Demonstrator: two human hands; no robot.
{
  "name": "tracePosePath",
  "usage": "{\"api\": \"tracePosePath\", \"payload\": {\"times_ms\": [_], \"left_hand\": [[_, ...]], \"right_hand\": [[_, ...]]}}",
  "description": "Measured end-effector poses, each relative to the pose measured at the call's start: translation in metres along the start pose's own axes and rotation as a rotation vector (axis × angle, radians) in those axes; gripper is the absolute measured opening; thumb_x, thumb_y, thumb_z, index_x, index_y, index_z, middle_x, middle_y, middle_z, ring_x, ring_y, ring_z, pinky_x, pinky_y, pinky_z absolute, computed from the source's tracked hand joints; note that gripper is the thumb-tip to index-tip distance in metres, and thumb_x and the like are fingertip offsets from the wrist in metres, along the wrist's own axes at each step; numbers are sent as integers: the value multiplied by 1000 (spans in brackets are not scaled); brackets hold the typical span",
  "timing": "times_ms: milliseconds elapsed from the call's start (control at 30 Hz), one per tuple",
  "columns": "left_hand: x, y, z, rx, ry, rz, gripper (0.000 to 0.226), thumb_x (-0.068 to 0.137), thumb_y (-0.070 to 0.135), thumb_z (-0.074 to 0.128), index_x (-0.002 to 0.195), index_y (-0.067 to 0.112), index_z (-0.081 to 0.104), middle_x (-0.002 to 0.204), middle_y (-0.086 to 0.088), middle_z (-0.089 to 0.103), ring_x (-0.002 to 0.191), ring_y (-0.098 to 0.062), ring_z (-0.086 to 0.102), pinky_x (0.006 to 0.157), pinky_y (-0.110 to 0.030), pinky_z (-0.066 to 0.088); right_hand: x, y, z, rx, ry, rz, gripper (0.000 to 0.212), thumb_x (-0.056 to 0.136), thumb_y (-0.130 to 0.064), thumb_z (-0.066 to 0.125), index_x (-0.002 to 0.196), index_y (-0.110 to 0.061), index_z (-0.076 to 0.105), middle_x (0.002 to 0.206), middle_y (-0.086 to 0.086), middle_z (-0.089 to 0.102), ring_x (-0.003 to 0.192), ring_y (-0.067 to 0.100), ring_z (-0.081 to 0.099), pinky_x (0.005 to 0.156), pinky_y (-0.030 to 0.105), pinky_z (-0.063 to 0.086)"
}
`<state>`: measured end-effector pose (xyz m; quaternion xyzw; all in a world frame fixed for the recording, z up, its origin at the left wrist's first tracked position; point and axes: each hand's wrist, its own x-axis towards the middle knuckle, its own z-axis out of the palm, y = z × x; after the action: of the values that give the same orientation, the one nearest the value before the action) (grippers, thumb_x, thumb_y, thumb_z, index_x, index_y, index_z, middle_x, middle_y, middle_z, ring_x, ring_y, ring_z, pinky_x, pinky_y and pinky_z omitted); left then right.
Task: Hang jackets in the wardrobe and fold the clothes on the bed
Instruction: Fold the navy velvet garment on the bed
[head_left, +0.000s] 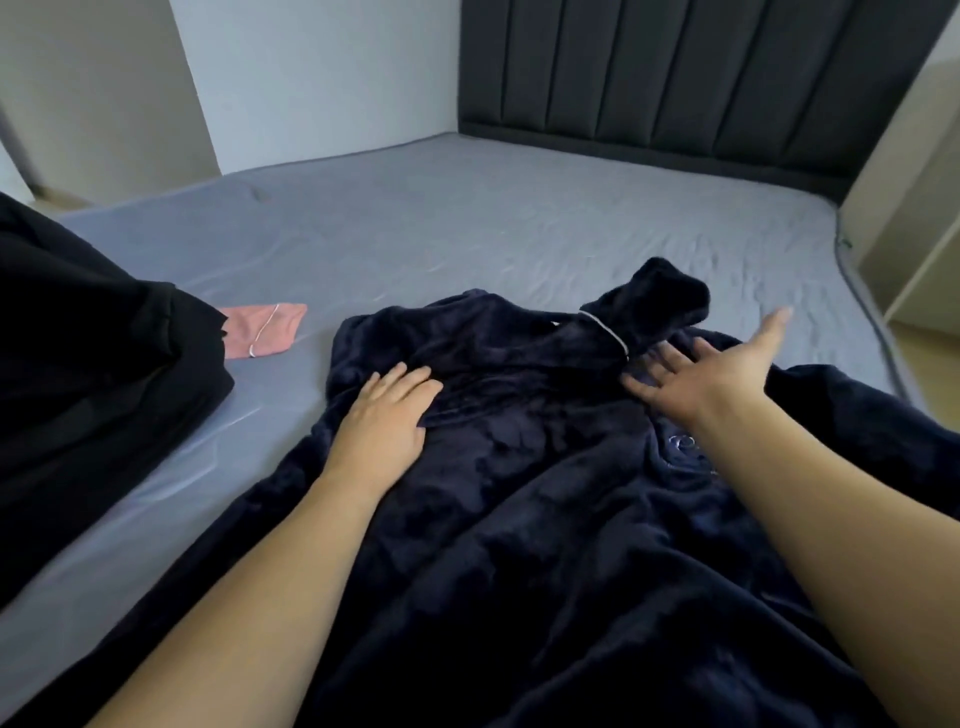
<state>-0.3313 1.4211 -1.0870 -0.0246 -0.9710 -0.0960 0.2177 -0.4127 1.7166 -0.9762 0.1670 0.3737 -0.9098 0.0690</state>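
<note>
A dark navy fleece garment with thin white piping lies spread over the grey-blue bed, its collar end bunched up toward the headboard. My left hand rests flat on the garment's left upper part, fingers straight. My right hand lies on the right upper part just below the bunched collar, fingers spread and thumb pointing away. Neither hand grips the cloth. A black garment lies heaped at the bed's left side. A small pink cloth sits flat beside it.
A dark padded headboard stands at the far end of the bed. A pale wall corner is at the back left. A light wooden shelf unit or wardrobe edge rises at the right, beside the mattress edge.
</note>
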Motion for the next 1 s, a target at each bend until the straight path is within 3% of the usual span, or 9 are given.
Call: {"api": "tracePosePath", "payload": {"times_ms": [167, 267, 367, 467, 533, 700, 800, 867, 1000], "left_hand": [[-2, 3, -18, 63, -5, 139, 40, 80, -10, 57, 115, 9, 57, 134, -5, 52, 132, -31, 44, 116, -47, 29], [2, 7, -42, 159, 50, 282, 40, 63, -11, 71, 96, 6, 57, 113, -10, 54, 100, -32, 58, 73, -43, 55], [-2, 3, -56, 402, -15, 238, 38, 60, 5, 83, 91, 9, 60, 102, -10, 54, 89, -31, 56, 44, -30, 36], [-2, 2, -62, 601, -149, -100, 24, 88, 9, 59, 111, 17, 56, 115, -5, 48, 105, -27, 50, 57, -33, 42], [2, 13, -63, 695, -288, -226, 31, 89, 3, 51, 117, 15, 55, 118, -5, 49, 107, -26, 52, 70, -32, 48], [23, 51, -64, 546, -681, -530, 63, 86, 23, 52, 144, 9, 31, 142, -12, 30, 129, -36, 37, 96, -48, 48], [48, 85, -79, 55, -564, -387, 61, 90, 42, 38, 148, 26, 25, 157, -2, 13, 143, -32, 14, 114, -58, 21], [49, 115, -67, -174, -461, -287, 53, 94, 56, 27, 146, 46, 23, 160, 11, 7, 148, -24, 3, 113, -66, 5], [19, 141, -8, 87, -743, -279, 69, 88, 80, 14, 148, 55, -9, 160, 12, -24, 145, -25, -29, 101, -78, -11]], "right_hand": [[13, -4, 12, -604, 26, 138, 38, 89, -49, 61, 111, -19, 52, 104, 4, 57, 95, 20, 56, 94, 39, 44], [24, -1, 19, -702, 95, 123, 18, 92, -34, 61, 98, -19, 53, 98, 2, 57, 81, 18, 56, 81, 37, 50], [36, -6, 11, -622, 184, -35, 17, 86, -14, 66, 99, -15, 55, 92, 9, 63, 73, 25, 60, 58, 40, 51], [33, -13, -12, -451, 301, -223, 25, 73, -15, 69, 95, -16, 59, 93, 10, 68, 78, 25, 65, 67, 37, 55], [25, -18, -35, -364, 397, -322, 17, 79, -8, 66, 82, -18, 53, 82, 5, 63, 64, 17, 58, 58, 29, 50], [11, -34, -75, -594, 401, -117, 32, 73, 4, 45, 100, -9, 57, 79, 9, 55, 65, 26, 55, 59, 35, 51], [-2, -46, -55, -785, 166, 0, 15, 81, -10, 50, 93, -10, 60, 78, 11, 61, 67, 29, 60, 62, 36, 52], [2, -44, -52, -1070, 108, -145, 35, 76, -13, 57, 112, -11, 58, 94, 13, 66, 82, 31, 65, 69, 39, 55], [-7, -51, -84, -1701, 246, -315, 58, 85, -22, 51, 142, -20, 39, 139, 15, 45, 125, 38, 43, 104, 47, 37]]}}
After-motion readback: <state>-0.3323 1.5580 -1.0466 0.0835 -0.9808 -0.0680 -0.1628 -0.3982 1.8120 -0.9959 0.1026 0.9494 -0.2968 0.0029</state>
